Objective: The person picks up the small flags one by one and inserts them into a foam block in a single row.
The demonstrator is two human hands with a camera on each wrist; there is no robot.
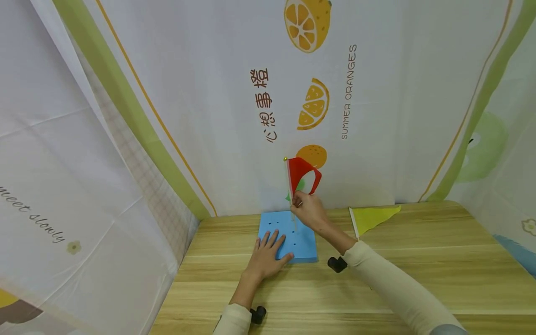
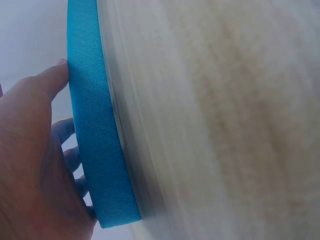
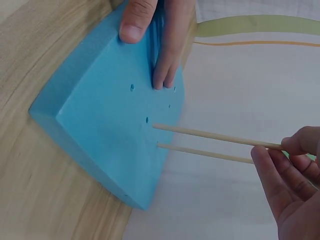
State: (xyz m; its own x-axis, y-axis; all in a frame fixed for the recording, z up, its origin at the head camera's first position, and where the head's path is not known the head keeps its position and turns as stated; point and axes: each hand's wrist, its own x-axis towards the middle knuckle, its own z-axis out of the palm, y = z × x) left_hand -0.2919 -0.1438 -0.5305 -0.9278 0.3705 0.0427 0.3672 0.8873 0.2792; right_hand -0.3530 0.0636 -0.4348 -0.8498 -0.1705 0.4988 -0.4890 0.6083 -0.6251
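Observation:
A blue foam block (image 1: 305, 244) with several small holes lies on the table. My left hand (image 1: 265, 260) rests on its near left part with fingers spread; the left wrist view shows the thumb (image 2: 56, 77) over its edge. Above the block, my right hand (image 1: 310, 211) pinches the wooden stick (image 3: 215, 135) of a red flag (image 1: 296, 171) between thumb and fingers. The stick's lower tip is close to a hole in the block. Beside it, a second thin stick (image 3: 200, 152) meets the block's surface, its other end hidden behind the right hand.
A yellow triangular flag (image 1: 372, 218) lies on the wooden table (image 1: 418, 260) to the right of the block. A white curtain (image 1: 217, 116) printed with oranges hangs right behind the table's far edge. Another light curtain (image 1: 96, 186) hangs on the left.

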